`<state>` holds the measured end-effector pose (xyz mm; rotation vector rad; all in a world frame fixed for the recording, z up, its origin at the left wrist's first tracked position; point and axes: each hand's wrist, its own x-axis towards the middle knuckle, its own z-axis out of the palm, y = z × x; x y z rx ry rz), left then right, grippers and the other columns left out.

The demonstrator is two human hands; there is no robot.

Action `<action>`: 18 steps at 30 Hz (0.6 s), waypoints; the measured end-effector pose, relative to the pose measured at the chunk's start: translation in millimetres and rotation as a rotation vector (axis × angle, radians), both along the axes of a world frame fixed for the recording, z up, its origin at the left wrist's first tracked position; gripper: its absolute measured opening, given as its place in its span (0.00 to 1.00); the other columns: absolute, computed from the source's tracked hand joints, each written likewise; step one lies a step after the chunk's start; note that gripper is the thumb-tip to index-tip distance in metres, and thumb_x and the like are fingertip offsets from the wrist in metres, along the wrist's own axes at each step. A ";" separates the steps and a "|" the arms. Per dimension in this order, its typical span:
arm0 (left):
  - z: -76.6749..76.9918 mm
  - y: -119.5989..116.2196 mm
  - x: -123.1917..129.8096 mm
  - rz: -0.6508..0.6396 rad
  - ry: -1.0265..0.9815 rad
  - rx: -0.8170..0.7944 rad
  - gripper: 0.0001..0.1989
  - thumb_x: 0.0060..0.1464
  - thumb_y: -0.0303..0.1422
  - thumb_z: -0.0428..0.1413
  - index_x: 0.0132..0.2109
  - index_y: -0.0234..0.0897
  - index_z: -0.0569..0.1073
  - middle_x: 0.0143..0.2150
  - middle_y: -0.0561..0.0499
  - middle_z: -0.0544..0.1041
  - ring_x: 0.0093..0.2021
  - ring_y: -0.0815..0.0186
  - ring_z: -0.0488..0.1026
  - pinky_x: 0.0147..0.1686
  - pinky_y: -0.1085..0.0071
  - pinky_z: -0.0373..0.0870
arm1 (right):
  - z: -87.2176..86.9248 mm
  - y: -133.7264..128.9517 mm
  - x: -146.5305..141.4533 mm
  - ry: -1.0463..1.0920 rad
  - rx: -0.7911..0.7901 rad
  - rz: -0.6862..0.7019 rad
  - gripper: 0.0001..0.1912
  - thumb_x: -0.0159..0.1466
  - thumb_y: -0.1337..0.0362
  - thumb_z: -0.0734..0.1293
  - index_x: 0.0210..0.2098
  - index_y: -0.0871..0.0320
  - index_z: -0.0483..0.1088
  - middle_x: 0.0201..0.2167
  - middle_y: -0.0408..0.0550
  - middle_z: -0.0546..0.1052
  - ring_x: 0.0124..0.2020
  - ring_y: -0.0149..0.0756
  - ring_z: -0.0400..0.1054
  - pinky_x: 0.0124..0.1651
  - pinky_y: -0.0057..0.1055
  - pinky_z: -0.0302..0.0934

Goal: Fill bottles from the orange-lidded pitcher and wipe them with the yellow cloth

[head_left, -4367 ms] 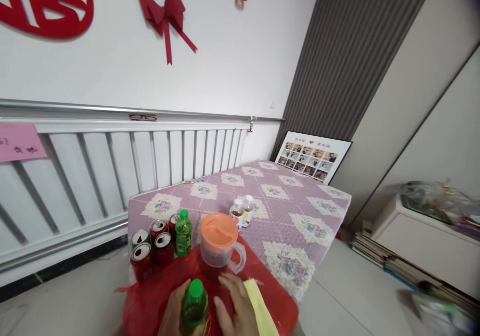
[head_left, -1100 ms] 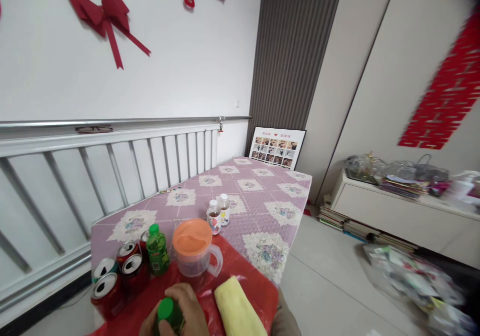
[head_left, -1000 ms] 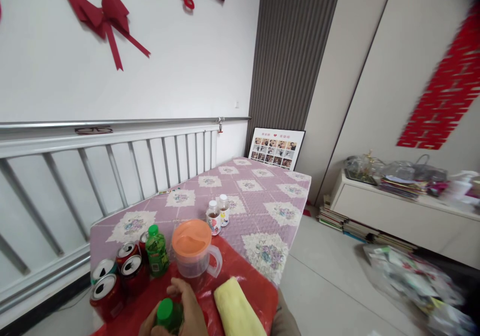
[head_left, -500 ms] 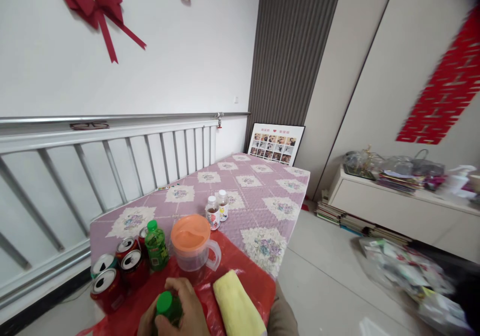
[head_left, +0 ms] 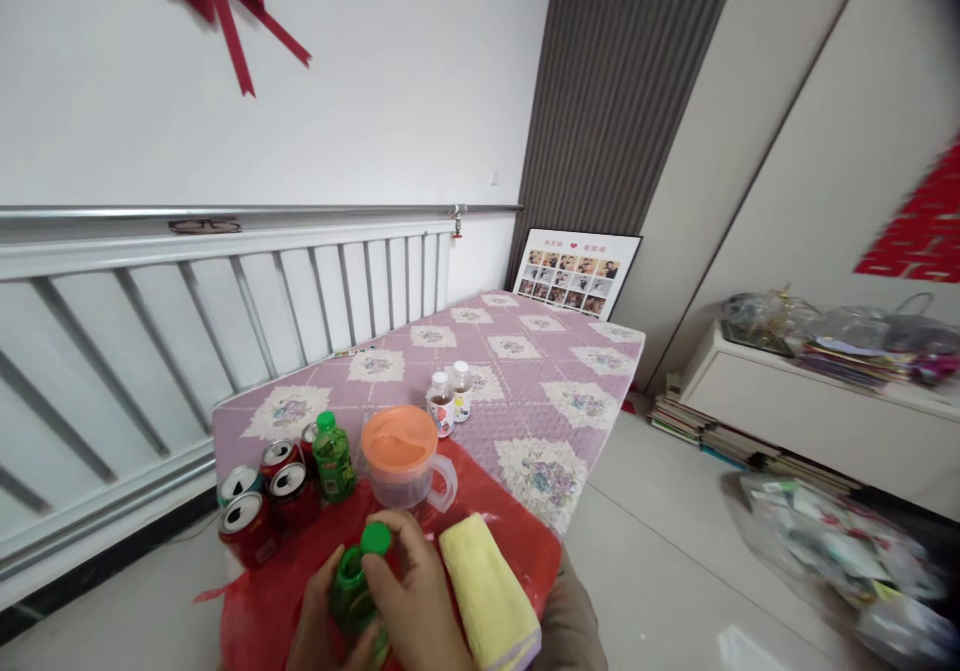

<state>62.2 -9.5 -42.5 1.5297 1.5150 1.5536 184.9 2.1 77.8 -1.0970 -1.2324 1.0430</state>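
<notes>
L hand [head_left: 319, 611] round open btl [head_left: 349, 599], R hand [head_left: 416, 591] pinching cap [head_left: 376, 538].

Light was bright, diffuse. Glare patched the floor [head_left: 660, 541], lower right. Bags [head_left: 840, 541] looked blurred, stretched; top right corner was dark.

Bare left grip [head_left: 318, 611] and bare right grip [head_left: 417, 587]; trousers [head_left: 574, 616] in plain, dull brownish beige

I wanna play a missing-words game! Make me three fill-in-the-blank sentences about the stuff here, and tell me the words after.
The left hand holds a bottle, and the right hand holds its ____ cap.
The jug has an ____ lid.
The cloth is mostly ____.

Missing words: green; orange; yellow.
</notes>
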 end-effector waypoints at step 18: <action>29.8 -2.2 -16.2 -0.162 0.114 -0.130 0.32 0.45 0.31 0.62 0.59 0.37 0.62 0.58 0.39 0.71 0.59 0.51 0.69 0.57 0.53 0.69 | -23.1 -19.4 49.5 0.059 -0.106 -0.030 0.19 0.52 0.56 0.74 0.43 0.53 0.76 0.34 0.48 0.81 0.37 0.41 0.75 0.40 0.34 0.71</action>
